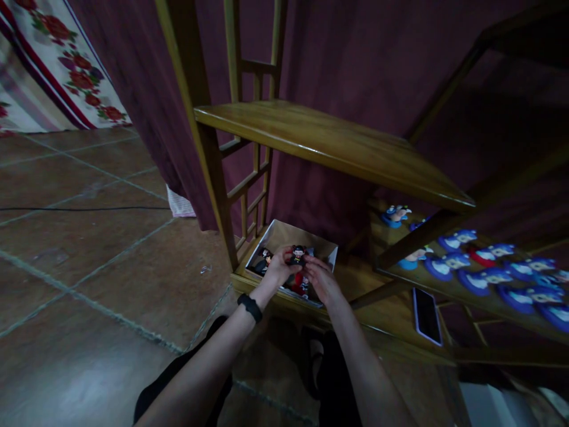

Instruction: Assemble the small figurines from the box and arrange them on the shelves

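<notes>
My left hand (278,268), with a black band on its wrist, is closed around a small dark figurine (297,255) over an open white box (328,248) on the bottom shelf. My right hand (323,280) reaches into the same box, fingers curled over red and dark figurines (303,283) lying inside; what it grips is hidden. Another dark figurine (265,260) lies at the box's left end.
A wooden shelf unit (329,142) stands against a maroon curtain. Several blue and white figurines (489,273) line a lower shelf to the right. A phone (427,315) lies flat on the bottom board. Tiled floor spreads to the left.
</notes>
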Demonstrator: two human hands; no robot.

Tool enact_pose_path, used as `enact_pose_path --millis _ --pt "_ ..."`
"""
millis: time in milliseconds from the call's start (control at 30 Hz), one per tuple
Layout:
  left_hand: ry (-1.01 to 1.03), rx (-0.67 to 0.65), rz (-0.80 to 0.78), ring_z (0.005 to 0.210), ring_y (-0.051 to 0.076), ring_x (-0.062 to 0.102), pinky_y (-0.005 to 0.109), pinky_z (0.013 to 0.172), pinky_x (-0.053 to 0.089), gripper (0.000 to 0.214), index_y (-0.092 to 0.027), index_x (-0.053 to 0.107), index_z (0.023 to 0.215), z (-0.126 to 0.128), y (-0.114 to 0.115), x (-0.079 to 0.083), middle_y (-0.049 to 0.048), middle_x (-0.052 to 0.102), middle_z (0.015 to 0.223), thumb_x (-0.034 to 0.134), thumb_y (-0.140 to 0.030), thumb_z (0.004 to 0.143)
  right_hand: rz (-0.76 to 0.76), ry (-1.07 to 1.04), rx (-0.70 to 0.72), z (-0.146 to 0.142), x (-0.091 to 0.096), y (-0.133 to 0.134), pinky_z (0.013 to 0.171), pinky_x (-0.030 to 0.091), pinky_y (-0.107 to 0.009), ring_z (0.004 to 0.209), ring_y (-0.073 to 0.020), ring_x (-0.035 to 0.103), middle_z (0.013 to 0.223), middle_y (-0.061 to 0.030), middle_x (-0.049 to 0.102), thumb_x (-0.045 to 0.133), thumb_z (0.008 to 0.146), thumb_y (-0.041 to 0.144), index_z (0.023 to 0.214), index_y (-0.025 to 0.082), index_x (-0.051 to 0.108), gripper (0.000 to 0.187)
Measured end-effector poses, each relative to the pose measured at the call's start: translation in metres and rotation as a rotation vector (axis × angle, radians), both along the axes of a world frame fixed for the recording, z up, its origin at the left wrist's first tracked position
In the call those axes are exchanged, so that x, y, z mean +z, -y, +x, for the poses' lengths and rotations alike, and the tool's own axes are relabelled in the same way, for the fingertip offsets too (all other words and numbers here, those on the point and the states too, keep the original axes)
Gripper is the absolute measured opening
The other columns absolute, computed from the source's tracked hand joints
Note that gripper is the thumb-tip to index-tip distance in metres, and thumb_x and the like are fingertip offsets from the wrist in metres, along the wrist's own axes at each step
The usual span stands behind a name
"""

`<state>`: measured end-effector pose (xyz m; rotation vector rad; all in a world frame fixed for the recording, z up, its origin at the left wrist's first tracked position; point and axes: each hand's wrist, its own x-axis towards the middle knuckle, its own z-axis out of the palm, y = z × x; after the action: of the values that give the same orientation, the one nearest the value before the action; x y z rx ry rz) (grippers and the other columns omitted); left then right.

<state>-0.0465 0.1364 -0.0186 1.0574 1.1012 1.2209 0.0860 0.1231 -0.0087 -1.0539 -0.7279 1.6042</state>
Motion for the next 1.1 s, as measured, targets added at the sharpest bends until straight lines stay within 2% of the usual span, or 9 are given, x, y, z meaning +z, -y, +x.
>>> enact_pose_path --millis 167,400,633,867,1100 --pt "0.167 -0.062 -0.058 0.077 0.014 0.062 0.030 0.075 0.047 0.050 -0.015 0.054 0.099 0.001 0.003 0.005 0.0027 0.067 0.086 0.070 -0.007 0.052 -0.021 -0.043 -0.003 0.000 -0.002 0.000 0.073 0.050 -0.033 0.076 -0.0170 0.064 0.082 -0.0027 0.070 0.072 0.060 0.025 0.085 0.020 0.065 0.027" --pt "0.134 -0.100 -0.022 0.081 0.016 0.060 0.029 0.076 0.046 0.040 -0.014 0.060 0.089 0.002 0.001 0.007 0.0028 0.067 0.086 0.069 -0.008 0.051 -0.009 -0.055 -0.032 -0.001 -0.004 -0.002 0.068 0.050 -0.030 0.071 -0.0153 0.064 0.080 -0.0006 0.069 0.073 0.058 0.024 0.084 0.019 0.063 0.028" --pt "0.089 -0.151 -0.109 0.076 0.015 0.060 0.029 0.075 0.045 0.040 -0.012 0.065 0.096 -0.002 0.005 0.010 0.0033 0.068 0.084 0.070 -0.015 0.056 -0.027 -0.026 -0.022 -0.002 -0.003 -0.002 0.062 0.049 -0.028 0.068 -0.0155 0.064 0.077 0.0000 0.068 0.074 0.058 0.027 0.084 0.020 0.062 0.030" --pt "0.049 -0.198 -0.103 0.071 0.015 0.060 0.027 0.072 0.046 0.042 -0.013 0.067 0.098 -0.002 0.005 0.014 0.0037 0.069 0.082 0.069 -0.013 0.056 -0.035 -0.001 -0.033 -0.004 -0.003 -0.003 0.056 0.046 -0.026 0.063 -0.0148 0.062 0.073 0.0002 0.068 0.074 0.058 0.032 0.082 0.020 0.061 0.030" --pt "0.061 -0.195 -0.085 0.068 0.014 0.059 0.026 0.069 0.046 0.038 -0.012 0.069 0.094 -0.001 0.008 0.017 0.0029 0.069 0.078 0.068 -0.012 0.056 -0.065 -0.045 -0.045 -0.005 -0.006 -0.005 0.059 0.047 -0.025 0.066 -0.0139 0.063 0.076 0.0000 0.068 0.075 0.056 0.027 0.080 0.019 0.062 0.029"
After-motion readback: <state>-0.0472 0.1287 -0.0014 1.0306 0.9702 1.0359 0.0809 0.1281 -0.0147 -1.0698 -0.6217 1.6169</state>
